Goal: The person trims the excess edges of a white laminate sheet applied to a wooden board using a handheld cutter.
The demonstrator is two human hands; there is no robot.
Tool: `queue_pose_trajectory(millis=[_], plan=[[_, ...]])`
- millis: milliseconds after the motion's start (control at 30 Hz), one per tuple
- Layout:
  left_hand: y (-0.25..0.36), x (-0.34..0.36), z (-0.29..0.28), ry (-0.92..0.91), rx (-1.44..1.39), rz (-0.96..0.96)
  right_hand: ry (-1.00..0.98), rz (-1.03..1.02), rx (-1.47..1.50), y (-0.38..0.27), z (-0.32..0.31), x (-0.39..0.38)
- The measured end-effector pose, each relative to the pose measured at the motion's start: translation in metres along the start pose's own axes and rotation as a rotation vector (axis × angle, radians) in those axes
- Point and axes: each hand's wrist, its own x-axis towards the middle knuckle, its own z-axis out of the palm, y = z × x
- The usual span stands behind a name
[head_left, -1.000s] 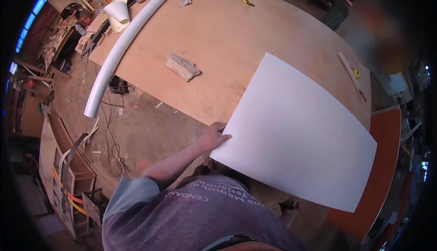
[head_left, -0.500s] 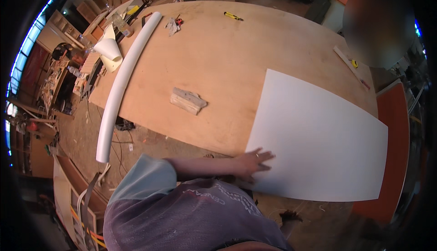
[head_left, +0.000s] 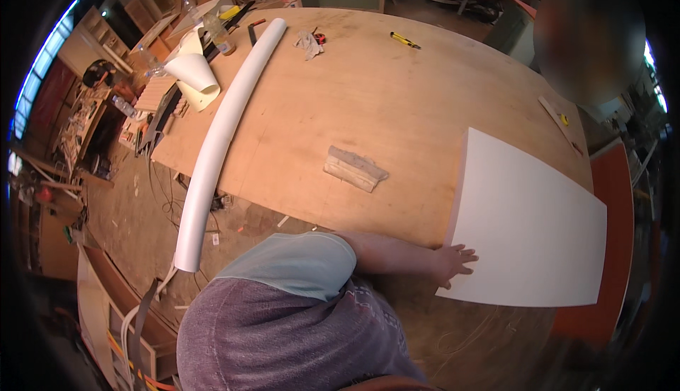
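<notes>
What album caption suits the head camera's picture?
Left hand spread on the edge of a white sheet on a wooden table, a long white roll lying to the left.

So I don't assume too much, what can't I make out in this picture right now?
In the head view:
Right hand: out of sight; cause unclear.
Left hand: palm hidden by its own back.
Tabletop beneath the white sheet: covered by it.
Upper right: obscured by a blurred patch.

Workshop: big wooden worktable [head_left: 418, 100], yellow cutter knife [head_left: 405, 40], scrap-littered floor [head_left: 131, 210].
</notes>
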Motion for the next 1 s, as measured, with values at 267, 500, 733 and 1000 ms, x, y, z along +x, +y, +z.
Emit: queue_pose_trajectory(millis=[267,500,733,1000], plan=[[0.032,0.008,-0.017,-0.007,-0.152,0.014,-0.217,-0.094,0.576,0.107,-0.113,-0.007],[0.031,0.014,-0.017,0.073,0.209,0.065,0.132,-0.127,0.556,0.025,0.017,-0.097],[0.007,0.071,-0.044,0.098,0.073,0.096,0.048,-0.163,0.646,0.075,0.078,-0.137],[-0.034,0.085,-0.018,0.253,0.399,0.327,0.166,-0.521,0.294,0.105,0.228,-0.139]])
